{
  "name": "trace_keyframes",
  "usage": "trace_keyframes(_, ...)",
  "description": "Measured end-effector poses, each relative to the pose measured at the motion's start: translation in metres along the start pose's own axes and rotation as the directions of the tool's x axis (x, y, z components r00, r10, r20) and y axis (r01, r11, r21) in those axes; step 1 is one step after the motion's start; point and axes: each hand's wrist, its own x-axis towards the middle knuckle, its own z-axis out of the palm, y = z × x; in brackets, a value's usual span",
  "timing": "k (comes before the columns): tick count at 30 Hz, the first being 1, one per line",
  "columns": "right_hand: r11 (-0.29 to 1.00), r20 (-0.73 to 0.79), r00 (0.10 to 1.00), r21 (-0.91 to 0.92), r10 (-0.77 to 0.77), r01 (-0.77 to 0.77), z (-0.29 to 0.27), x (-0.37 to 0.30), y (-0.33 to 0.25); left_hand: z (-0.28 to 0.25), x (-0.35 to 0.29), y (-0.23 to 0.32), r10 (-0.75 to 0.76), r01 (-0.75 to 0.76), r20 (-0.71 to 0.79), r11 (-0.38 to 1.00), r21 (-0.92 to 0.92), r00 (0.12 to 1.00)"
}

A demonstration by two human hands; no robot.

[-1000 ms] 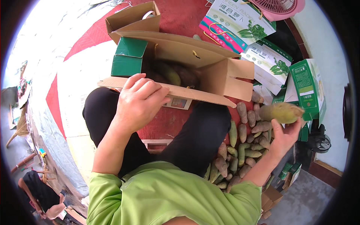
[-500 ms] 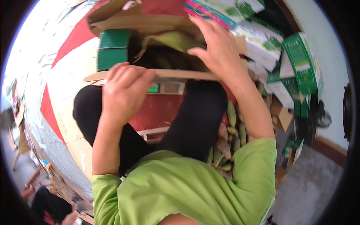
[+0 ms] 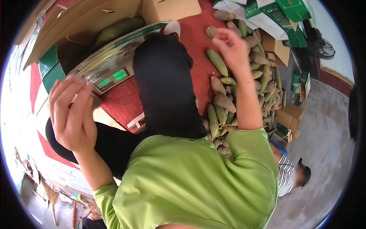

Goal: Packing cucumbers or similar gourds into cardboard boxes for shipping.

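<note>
My left hand (image 3: 74,116) is raised beside the scale, its fingers bent and partly blurred. A brownish rounded thing (image 3: 97,101) shows beside and between those fingers; its kind is hard to make out. My right hand (image 3: 233,47) hovers over the near edge of a pile of vegetables, fingers loosely bent and apart, with nothing visible in them. Nearest to it are a small brown root (image 3: 211,31) and a long green vegetable (image 3: 216,62). An open cardboard box (image 3: 87,23) with a green vegetable (image 3: 120,32) inside stands on the scale (image 3: 112,80), whose display glows green.
Brownish roots (image 3: 225,102) and green vegetables lie heaped on the red floor covering (image 3: 198,30) at my right. White and green cartons (image 3: 263,17), a fan (image 3: 324,49) and an open brown box (image 3: 291,116) stand beyond. A person in a striped top (image 3: 286,173) is at the lower right.
My view has turned to the right. My left hand has left the box's edge, and my right hand has moved from above the box to the vegetable pile.
</note>
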Motion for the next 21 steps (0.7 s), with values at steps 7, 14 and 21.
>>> trace_keyframes(7,0.896,0.238,0.897,-0.347,0.371,-0.278,0.084,-0.122,0.120,0.032,0.011,0.099,0.215,0.299,0.286,-0.034,-0.954,0.934)
trace_keyframes(14,0.753,0.286,0.789,-0.583,0.543,-0.306,0.111,-0.190,0.157,0.019,0.042,0.207,0.410,0.443,0.171,-0.855,-0.269,0.896)
trace_keyframes(21,0.812,0.154,0.852,-0.423,0.501,-0.401,0.063,-0.215,0.212,-0.002,0.054,0.249,0.394,0.271,0.153,-0.820,0.504,0.906)
